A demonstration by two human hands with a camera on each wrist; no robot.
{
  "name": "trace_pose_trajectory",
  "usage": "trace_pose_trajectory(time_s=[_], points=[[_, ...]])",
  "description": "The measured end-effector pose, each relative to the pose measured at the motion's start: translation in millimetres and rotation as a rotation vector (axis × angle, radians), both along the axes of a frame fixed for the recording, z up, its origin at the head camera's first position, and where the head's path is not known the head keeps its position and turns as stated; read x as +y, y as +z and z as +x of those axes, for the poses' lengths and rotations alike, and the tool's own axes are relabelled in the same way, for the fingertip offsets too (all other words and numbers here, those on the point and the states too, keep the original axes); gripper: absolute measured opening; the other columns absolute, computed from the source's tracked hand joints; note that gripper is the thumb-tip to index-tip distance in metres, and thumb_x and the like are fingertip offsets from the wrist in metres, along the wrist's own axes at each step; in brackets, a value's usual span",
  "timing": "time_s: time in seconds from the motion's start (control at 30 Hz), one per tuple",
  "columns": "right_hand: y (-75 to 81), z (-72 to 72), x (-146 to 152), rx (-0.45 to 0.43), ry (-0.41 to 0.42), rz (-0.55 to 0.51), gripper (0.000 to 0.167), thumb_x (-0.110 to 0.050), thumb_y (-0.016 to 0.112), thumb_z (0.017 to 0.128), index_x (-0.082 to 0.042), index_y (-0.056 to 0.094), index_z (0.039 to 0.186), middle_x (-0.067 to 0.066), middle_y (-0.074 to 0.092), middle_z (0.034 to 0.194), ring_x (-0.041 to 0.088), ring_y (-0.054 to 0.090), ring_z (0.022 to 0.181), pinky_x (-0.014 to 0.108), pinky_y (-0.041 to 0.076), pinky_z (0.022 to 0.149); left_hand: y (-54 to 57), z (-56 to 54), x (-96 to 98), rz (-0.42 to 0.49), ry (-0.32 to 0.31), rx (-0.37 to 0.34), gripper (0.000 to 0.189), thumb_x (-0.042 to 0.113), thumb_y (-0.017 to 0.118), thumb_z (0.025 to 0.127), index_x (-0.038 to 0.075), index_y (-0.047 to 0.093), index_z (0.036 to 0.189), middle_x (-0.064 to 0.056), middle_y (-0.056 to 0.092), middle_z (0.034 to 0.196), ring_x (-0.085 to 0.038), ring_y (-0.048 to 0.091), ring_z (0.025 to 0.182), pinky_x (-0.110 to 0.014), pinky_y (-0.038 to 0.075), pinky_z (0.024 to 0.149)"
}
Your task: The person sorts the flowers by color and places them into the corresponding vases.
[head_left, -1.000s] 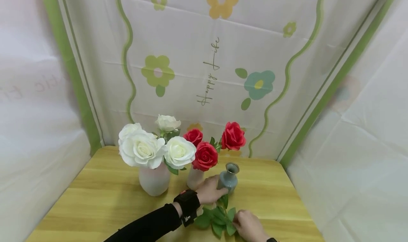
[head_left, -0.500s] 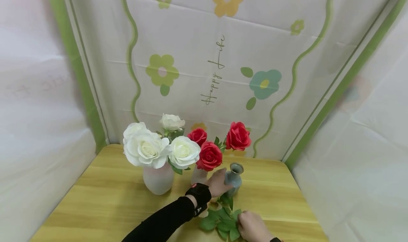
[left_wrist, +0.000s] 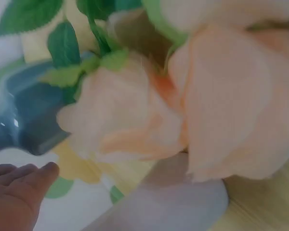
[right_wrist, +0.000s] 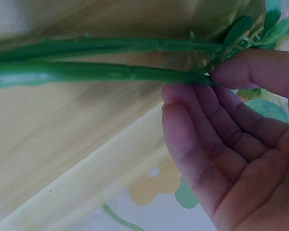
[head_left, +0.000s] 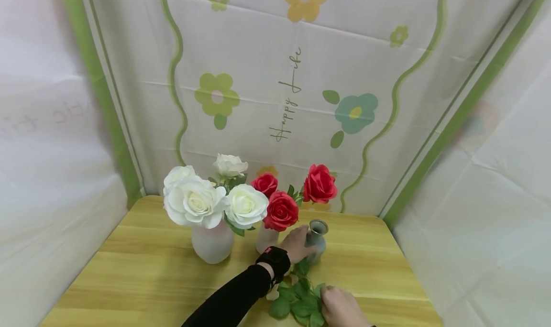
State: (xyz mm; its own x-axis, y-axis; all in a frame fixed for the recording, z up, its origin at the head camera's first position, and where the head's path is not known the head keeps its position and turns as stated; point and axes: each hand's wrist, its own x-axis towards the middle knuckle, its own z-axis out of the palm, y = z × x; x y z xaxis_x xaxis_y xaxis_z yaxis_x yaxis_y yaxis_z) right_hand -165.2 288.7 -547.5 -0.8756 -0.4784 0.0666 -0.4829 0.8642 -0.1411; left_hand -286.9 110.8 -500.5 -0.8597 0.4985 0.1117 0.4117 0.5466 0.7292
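Note:
My left hand (head_left: 297,245) is at a small blue-grey vase (head_left: 319,228), its thumb across the front and its fingers at the side. The left wrist view shows the vase (left_wrist: 33,96) near my left fingers (left_wrist: 36,185), with pale peach roses (left_wrist: 226,101) hanging close by. My right hand (head_left: 341,307) pinches the green stems (right_wrist: 111,72) of artificial flowers between thumb and fingertips. Leaves (head_left: 303,300) spread beside that hand, above the wooden table (head_left: 374,269). In the head view the peach blooms are mostly hidden behind my left forearm.
A rounded white vase (head_left: 212,243) with white roses (head_left: 198,200) stands on the left. Beside it is a slimmer pale vase (head_left: 266,238) with red roses (head_left: 281,211), close to my left hand. A printed curtain (head_left: 258,54) hangs behind the table.
My left hand stays at the blue-grey vase, with its forearm swung a little rightward. The right hand keeps its pinch on the stems. The head view has shifted slightly.

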Motion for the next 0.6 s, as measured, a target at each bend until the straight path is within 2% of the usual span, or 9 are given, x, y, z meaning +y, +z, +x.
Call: trace_pose_trajectory(time_s=[0.1, 0.23, 0.4, 0.5, 0.6], points=[[1.3, -0.4, -1.4, 0.025, 0.015, 0.007, 0.022, 0.001, 0.067, 0.077, -0.014, 0.052, 0.069, -0.006, 0.044, 0.061, 0.008, 0.048, 0.051, 0.026, 0.038, 0.039, -4.5, -5.9, -1.1, 0.011, 0.01, 0.002, 0.067, 0.032, 0.071, 0.093, -0.001, 0.044, 0.144, -0.016, 0.054, 0.136, -0.029, 0.053, 0.123, -0.039, 0.046, 0.098], [1.4, -1.1, -2.2, 0.048, 0.022, 0.032, 0.023, 0.0, 0.069, 0.077, -0.013, 0.052, 0.07, -0.005, 0.044, 0.061, 0.009, 0.049, 0.051, 0.026, 0.039, 0.039, -11.0, -11.0, -0.2, 0.021, 0.001, 0.04, 0.065, 0.035, 0.073, 0.09, 0.001, 0.047, 0.14, -0.014, 0.058, 0.129, -0.028, 0.056, 0.117, -0.037, 0.049, 0.094], [-0.4, -1.0, -3.7, 0.141, 0.043, 0.083, 0.023, 0.001, 0.069, 0.074, -0.013, 0.051, 0.07, -0.005, 0.045, 0.062, 0.01, 0.05, 0.051, 0.025, 0.039, 0.037, -16.4, -14.4, 2.2, 0.042, -0.008, 0.037, 0.068, 0.038, 0.074, 0.089, 0.003, 0.047, 0.141, -0.012, 0.059, 0.127, -0.027, 0.057, 0.116, -0.037, 0.05, 0.092], [-0.3, -0.8, -4.7, 0.184, 0.054, 0.106, 0.024, 0.001, 0.069, 0.073, -0.014, 0.05, 0.069, -0.005, 0.045, 0.062, 0.01, 0.05, 0.051, 0.025, 0.038, 0.037, -18.3, -16.0, 4.0, 0.046, -0.033, 0.023, 0.063, 0.037, 0.074, 0.089, 0.005, 0.051, 0.138, -0.01, 0.061, 0.124, -0.024, 0.059, 0.113, -0.035, 0.051, 0.09], [1.7, -0.9, -5.6, 0.191, 0.062, 0.119, 0.024, 0.001, 0.069, 0.074, -0.014, 0.051, 0.069, -0.005, 0.046, 0.063, 0.008, 0.05, 0.052, 0.024, 0.038, 0.037, -19.1, -18.1, 5.8, 0.05, -0.059, 0.038, 0.051, 0.036, 0.075, 0.088, 0.008, 0.059, 0.128, -0.006, 0.065, 0.115, -0.019, 0.063, 0.104, -0.032, 0.052, 0.085]])
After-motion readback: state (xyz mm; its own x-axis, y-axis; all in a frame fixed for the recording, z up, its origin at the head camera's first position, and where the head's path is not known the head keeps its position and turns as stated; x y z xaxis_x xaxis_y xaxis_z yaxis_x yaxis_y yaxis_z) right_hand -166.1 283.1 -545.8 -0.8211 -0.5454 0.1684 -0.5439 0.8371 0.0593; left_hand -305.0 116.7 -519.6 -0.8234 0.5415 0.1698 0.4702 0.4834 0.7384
